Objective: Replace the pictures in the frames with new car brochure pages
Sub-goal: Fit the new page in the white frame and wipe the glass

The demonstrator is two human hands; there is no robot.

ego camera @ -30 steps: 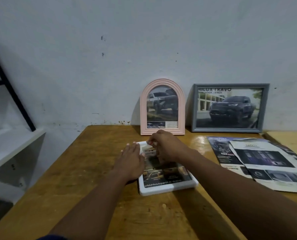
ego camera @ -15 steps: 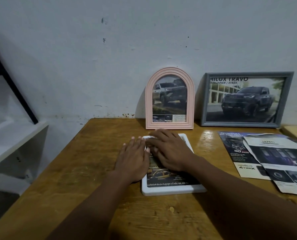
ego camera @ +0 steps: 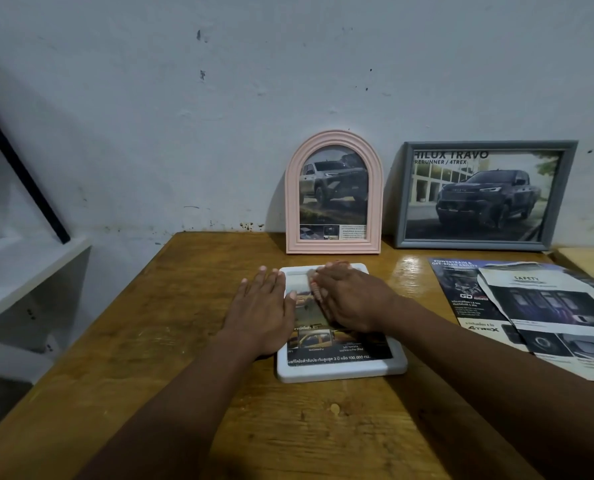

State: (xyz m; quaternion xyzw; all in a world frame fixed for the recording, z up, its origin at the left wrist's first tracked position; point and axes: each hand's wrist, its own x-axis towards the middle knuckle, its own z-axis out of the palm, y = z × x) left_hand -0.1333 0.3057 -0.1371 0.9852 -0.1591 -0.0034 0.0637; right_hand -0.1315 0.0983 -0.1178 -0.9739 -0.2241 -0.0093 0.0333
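Far left: white shelf (ego camera: 18, 271), not involved.

Your left hand (ego camera: 259, 311) lies flat, fingers straight and released. The palm is on the wooden table (ego camera: 150, 341) and the thumb reaches over the left rim of the white frame (ego camera: 340, 372).

The white frame lies face up near the table's middle, with a brochure page (ego camera: 326, 355) in its opening.

Your right hand (ego camera: 351, 299) lies flat on the page's upper half, fingers extended, grasping nothing.

Change: a second ago your right fingertips were bunched at the page's top corner; now both hands are spread flat. Judgement: the page is being smoothed into its seat. A pale strip shows at the top, and you cannot tell whether it is page or backing.

Behind, a pink arched frame (ego camera: 290, 202) and a grey frame (ego camera: 489, 145) lean on the wall, each already showing a truck picture.

Far right: loose brochure pages (ego camera: 548, 306).
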